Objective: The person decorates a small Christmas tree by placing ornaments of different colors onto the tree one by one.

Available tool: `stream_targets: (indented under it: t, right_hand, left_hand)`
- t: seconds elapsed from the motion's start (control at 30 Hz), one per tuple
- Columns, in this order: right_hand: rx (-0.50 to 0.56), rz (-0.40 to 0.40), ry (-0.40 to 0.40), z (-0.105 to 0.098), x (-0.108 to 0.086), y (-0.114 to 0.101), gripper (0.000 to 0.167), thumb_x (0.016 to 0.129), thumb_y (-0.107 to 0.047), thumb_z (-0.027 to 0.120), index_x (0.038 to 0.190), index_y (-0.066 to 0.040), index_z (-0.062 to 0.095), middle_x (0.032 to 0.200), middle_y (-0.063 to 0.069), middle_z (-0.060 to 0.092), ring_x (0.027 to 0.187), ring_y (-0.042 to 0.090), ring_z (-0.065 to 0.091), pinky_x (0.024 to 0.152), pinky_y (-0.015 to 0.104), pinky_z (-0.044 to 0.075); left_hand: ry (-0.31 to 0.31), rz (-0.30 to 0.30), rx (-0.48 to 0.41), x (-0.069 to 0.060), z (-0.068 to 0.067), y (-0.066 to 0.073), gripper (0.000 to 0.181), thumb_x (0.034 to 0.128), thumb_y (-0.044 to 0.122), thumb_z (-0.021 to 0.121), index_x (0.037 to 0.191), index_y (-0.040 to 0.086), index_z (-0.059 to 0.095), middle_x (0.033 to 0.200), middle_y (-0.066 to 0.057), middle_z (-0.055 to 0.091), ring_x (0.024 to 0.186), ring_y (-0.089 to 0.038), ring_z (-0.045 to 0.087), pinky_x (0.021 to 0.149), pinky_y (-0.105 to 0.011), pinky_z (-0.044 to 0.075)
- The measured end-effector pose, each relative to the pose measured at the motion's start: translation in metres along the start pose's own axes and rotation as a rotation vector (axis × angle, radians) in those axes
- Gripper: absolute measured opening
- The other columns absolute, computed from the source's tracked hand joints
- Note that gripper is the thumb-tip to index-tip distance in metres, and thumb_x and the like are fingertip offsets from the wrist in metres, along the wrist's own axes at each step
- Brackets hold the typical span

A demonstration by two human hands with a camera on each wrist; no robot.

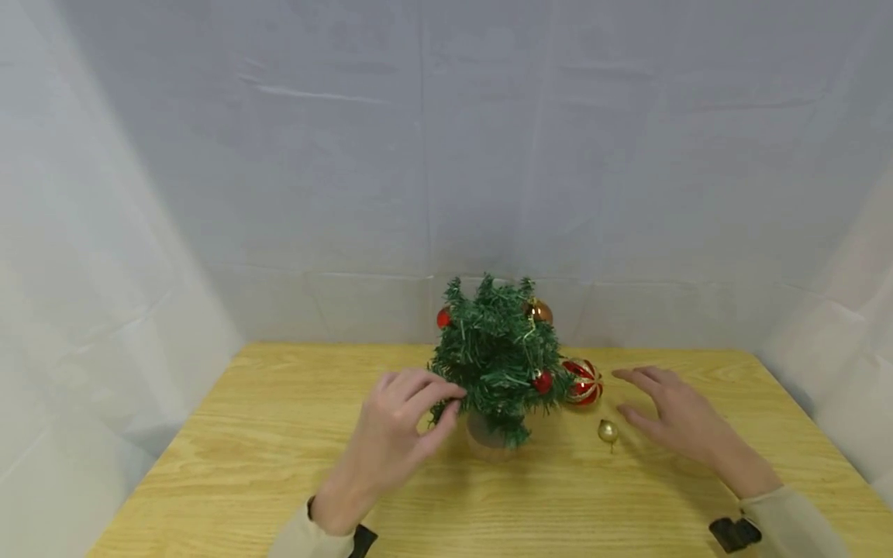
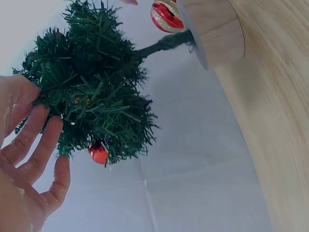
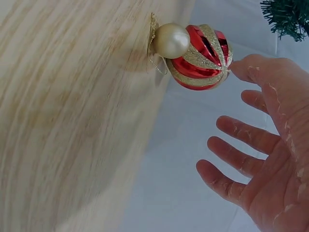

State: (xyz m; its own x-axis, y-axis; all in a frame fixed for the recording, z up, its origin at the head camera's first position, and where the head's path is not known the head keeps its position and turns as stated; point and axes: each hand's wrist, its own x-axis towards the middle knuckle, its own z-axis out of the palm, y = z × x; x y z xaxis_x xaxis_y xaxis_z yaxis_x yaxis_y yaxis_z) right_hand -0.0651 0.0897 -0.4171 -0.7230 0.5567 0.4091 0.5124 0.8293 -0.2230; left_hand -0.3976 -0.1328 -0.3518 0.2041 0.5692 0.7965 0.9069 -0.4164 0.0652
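A small green artificial Christmas tree (image 1: 495, 349) stands upright on a round wooden base (image 2: 215, 31). My left hand (image 1: 401, 422) is at its left side, pinching a branch tip between thumb and index finger; the other fingers (image 2: 43, 145) are spread. On the tree hang red baubles (image 1: 542, 380) and an orange-gold bauble (image 1: 539, 311). To its right, a red bauble with gold glitter stripes (image 1: 582, 382) lies on the table, with a small gold bauble (image 1: 608, 432) nearer me. Just right of both, my right hand (image 1: 680, 418) hovers with fingers apart, holding nothing.
The wooden table (image 1: 279, 434) has its far edge close to a pale cloth backdrop (image 1: 418, 194). White cloth also hangs on the left and right sides. Dark straps (image 1: 735, 535) sit at both wrists.
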Motion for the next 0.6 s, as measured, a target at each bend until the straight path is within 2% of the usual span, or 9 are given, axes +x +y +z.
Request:
stream_targets:
  t: [0.23, 0.6]
  right_hand:
    - [-0.083, 0.140, 0.041, 0.000, -0.025, -0.031, 0.051, 0.092, -0.022, 0.076, 0.138, -0.007, 0.062, 0.128, 0.020, 0.066, 0.114, 0.045, 0.064, 0.088, 0.062, 0.055]
    - [-0.059, 0.137, 0.030, 0.009, -0.015, -0.034, 0.053, 0.094, -0.025, 0.074, 0.141, -0.007, 0.059, 0.133, 0.018, 0.064, 0.118, 0.043, 0.063, 0.092, 0.062, 0.054]
  left_hand:
    - [0.006, 0.151, -0.164, 0.006, 0.007, -0.025, 0.012, 0.0863, 0.012, 0.077, 0.097, 0.017, 0.078, 0.093, 0.005, 0.073, 0.080, -0.009, 0.067, 0.074, -0.032, 0.053]
    - [0.034, 0.175, -0.162, 0.006, 0.014, -0.013, 0.012, 0.0880, 0.014, 0.077, 0.099, 0.018, 0.079, 0.093, 0.005, 0.072, 0.080, -0.009, 0.067, 0.075, -0.031, 0.054]
